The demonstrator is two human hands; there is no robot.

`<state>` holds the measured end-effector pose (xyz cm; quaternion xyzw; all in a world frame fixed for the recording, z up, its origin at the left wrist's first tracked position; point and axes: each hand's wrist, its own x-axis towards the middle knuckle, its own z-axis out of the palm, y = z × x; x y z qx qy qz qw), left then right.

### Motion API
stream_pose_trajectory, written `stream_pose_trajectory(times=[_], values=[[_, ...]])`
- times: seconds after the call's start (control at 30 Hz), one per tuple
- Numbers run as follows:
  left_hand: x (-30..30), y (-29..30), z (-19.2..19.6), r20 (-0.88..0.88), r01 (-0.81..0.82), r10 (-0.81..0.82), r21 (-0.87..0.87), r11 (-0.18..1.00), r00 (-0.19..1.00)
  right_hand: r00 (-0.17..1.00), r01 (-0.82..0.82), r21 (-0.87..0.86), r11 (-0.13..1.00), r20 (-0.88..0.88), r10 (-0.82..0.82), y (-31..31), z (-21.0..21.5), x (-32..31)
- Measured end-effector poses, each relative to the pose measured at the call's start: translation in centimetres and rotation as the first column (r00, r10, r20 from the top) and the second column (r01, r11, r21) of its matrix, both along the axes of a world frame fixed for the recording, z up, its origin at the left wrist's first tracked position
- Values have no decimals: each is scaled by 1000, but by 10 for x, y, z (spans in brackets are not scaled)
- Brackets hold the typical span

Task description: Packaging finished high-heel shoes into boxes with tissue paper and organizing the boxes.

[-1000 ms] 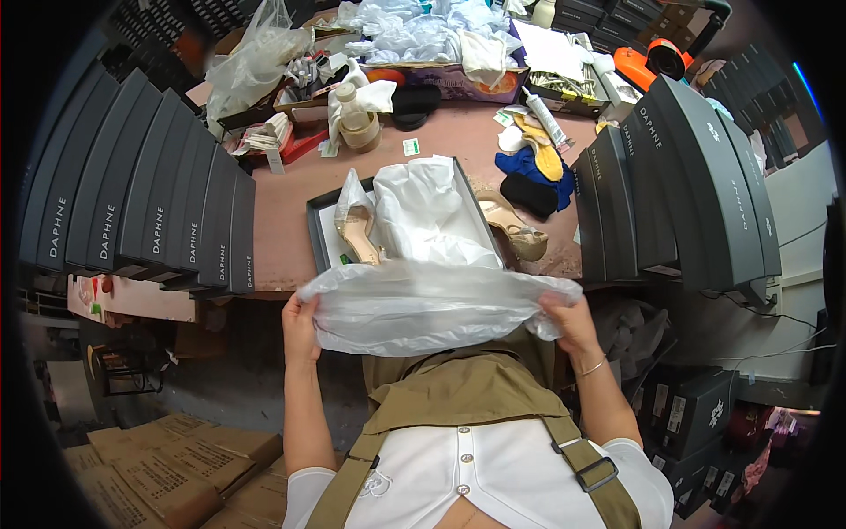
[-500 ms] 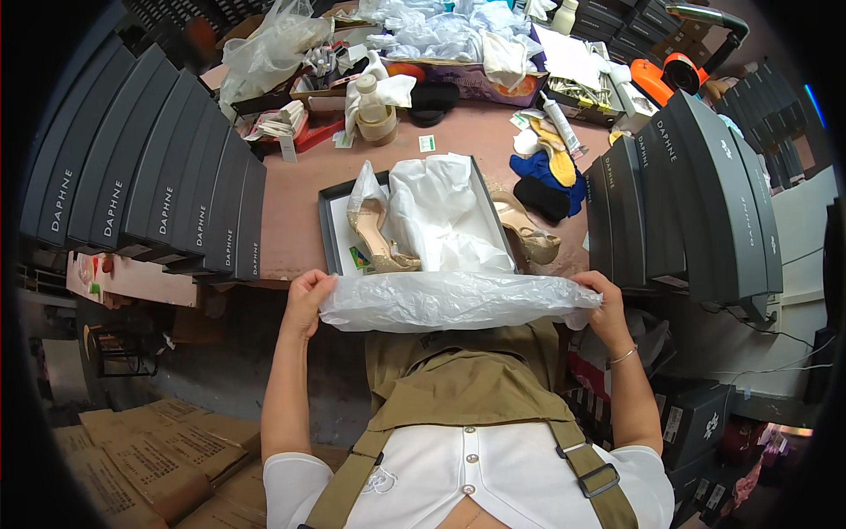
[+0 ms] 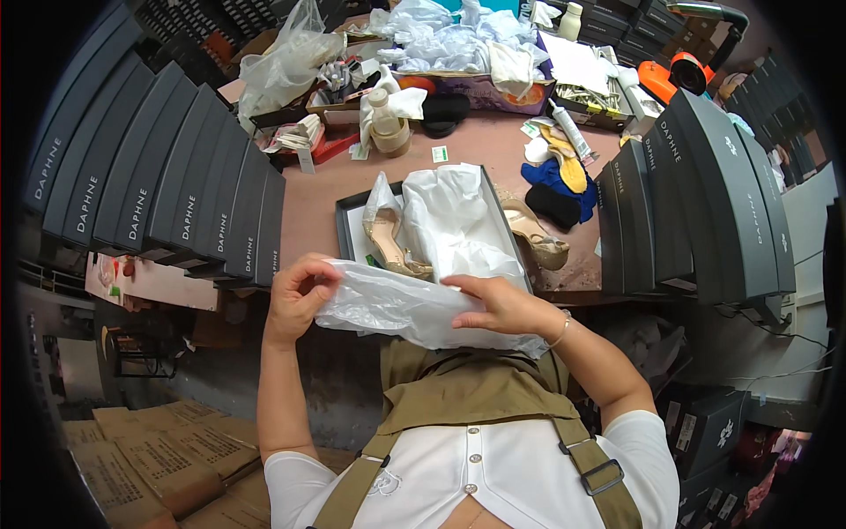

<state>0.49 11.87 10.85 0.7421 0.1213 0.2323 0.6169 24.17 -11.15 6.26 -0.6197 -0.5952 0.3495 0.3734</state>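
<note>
A translucent white plastic sheet stretches across my lap edge, in front of the open shoebox. My left hand pinches its left end between thumb and fingers. Over its middle-right part lies my right hand, fingers stretched out and thumb apart. Behind the sheet sits the dark grey shoebox base, lined with white tissue paper. One glittery gold heeled shoe is inside at the left, with white paper at its upper end. The other gold shoe lies on the table, against the box's right side.
Rows of dark grey shoeboxes stand at left and right. Blue, black and yellow cloths lie right of the box. A bottle in tape rolls and a carton of crumpled tissue are at the back.
My right hand has left the sheet's right end and moved left along it to the middle-right. The sheet is no longer pulled taut. My left hand keeps its end.
</note>
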Motion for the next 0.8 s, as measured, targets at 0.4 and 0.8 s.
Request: stream_pose_trajectory(times=[0.4,0.8], values=[[41,7,12,-25,-43,58,390,920,998,995,94,-152,984,29,-91,-41,18,11],[80,-55,-51,-29,-88,83,-396,914,996,359,367,-597,713,-616,-701,-60,-87,152]])
